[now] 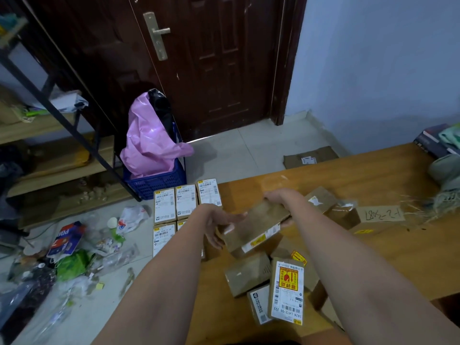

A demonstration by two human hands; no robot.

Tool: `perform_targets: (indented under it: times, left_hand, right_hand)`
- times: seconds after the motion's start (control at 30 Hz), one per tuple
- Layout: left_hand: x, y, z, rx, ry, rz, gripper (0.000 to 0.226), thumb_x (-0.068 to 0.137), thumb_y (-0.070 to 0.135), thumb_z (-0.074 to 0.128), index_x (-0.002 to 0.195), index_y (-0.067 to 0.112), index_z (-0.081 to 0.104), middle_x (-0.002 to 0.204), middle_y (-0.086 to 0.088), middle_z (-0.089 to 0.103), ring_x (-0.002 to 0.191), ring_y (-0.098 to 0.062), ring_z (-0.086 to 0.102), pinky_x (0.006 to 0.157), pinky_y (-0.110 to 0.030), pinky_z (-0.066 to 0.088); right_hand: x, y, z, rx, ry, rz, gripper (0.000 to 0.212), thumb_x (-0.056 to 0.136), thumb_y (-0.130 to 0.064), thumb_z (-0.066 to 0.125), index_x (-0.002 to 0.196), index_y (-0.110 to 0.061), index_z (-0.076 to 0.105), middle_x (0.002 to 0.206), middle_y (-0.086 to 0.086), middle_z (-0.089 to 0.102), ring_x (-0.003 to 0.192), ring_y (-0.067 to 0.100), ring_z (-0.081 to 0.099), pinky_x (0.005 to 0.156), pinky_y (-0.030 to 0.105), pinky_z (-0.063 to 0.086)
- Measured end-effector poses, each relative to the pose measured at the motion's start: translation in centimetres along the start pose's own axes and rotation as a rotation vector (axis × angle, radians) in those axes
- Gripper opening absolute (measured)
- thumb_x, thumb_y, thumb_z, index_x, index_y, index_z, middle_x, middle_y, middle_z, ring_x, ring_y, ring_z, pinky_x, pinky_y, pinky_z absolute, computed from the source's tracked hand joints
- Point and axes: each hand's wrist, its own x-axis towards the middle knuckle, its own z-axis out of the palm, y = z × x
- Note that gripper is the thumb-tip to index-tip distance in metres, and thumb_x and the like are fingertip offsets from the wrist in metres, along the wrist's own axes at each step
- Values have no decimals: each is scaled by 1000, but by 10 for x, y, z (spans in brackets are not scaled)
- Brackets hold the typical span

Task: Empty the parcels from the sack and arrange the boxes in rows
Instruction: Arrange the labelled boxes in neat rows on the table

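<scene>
Cardboard box held over a wooden table's left edge, tiled floor beyond.
Both hands grip one brown box (pixel 254 226): left hand (pixel 219 226) clamped on its near-left end, right hand (pixel 276 197) curled over the far end (fingertips hidden). More boxes (pixel 251 275) litter the smooth table (pixel 373 175); labelled boxes (pixel 185 202) lie in rows on the floor.

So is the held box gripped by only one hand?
No, both the left hand and right hand hold the box at opposite ends.
</scene>
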Motion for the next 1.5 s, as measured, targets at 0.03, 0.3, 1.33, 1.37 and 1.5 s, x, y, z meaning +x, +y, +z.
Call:
perform_targets:
  times: [0.03,0.3,1.33,1.37,1.5]
  left_hand:
    - [-1,6,3,57,-1,76,107,64,57,82,150,31,25,156,-17,26,117,-40,52,84,-50,57]
    - [33,36,29,329,270,423,97,71,31,87,146,37,27,148,-2,39,100,-22,60,80,-32,60]
    - [93,143,52,295,573,497,31,98,23,47,127,18,57,122,-10,62,111,-28,59,83,-31,45]
    - [94,153,56,318,566,509,30,98,22,48,126,18,58,122,-11,62,111,-28,59,81,-30,44]
    - [106,183,72,422,549,530,29,96,20,52,124,16,61,130,-8,59,115,-25,57,86,-29,44]
  right_hand:
    - [11,2,-8,24,28,-10,70,90,-61,46,140,-13,43,140,22,48,88,39,68,75,48,60]
    - [38,22,-46,186,101,3,68,98,-53,42,149,-8,32,129,17,52,73,22,63,52,32,59]
    - [176,55,-95,-294,378,31,74,82,-32,37,155,-25,26,162,17,7,138,43,32,94,54,44]
    - [161,52,-97,-352,359,45,66,91,-29,37,156,-26,23,164,13,4,143,46,20,99,58,41]
    - [154,45,-101,-499,321,28,64,103,-11,32,158,-33,7,165,5,-5,141,56,-17,108,68,29]
